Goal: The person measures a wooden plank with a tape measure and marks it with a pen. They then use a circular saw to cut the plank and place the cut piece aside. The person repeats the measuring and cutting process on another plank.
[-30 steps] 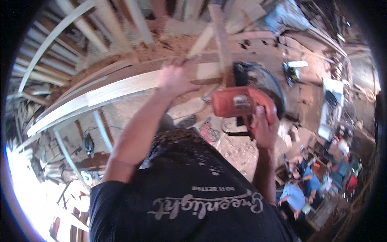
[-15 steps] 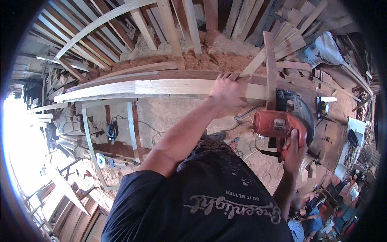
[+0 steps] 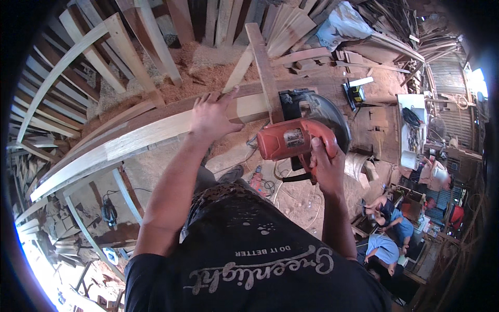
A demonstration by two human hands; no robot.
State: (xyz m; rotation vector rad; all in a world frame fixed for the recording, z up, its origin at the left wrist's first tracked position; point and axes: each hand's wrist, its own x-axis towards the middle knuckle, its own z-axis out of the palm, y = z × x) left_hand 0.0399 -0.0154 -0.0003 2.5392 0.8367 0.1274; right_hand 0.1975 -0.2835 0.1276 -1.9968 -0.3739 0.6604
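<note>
My right hand [image 3: 326, 165] is wrapped round the rear handle of an orange circular saw [image 3: 280, 139]. The saw's dark base rests at the right end of a long pale wooden plank [image 3: 130, 136], and its round blade guard [image 3: 338, 122] faces right. Over that plank lies my left hand [image 3: 210, 120], fingers bent across the far edge and thumb along the near side, gripping it a short way left of the saw. A brown wooden batten [image 3: 264, 73] lies crosswise over the boards, its near end against the saw. The blade's contact with the wood is hidden.
Sawdust and upright timbers [image 3: 132, 62] fill the far side. A corded tool [image 3: 257, 181] lies on the floor near my feet, with cables around it. A yellow-and-black tool [image 3: 356, 93] lies to the right. Other people [image 3: 384, 249] sit at lower right.
The view has turned to the right, so plank, saw and hands appear farther left. My left hand remains on the plank and my right hand on the saw handle.
</note>
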